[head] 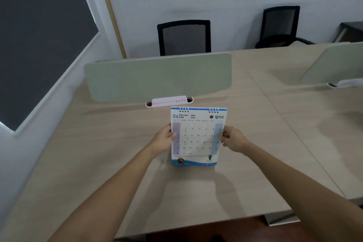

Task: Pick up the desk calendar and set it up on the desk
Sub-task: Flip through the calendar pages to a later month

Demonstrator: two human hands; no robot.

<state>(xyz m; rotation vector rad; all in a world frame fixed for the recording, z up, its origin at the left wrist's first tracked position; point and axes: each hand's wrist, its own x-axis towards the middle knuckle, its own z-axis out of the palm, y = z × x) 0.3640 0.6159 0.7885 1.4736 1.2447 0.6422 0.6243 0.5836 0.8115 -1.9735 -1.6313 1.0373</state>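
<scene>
Spiral-bound desk calendar, June page facing the wearer, upright over mid desk, just before the green divider panel. Gripped at both side edges, left hand and right hand each pinching one, likely for level lowering; base contact with desk unclear

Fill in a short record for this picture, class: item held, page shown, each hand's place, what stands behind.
item: calendar, upright, above the desk
page: June, spiral binding on top
left hand: grips left edge
right hand: grips right edge
behind: green divider, pink holder, two black chairs
</scene>
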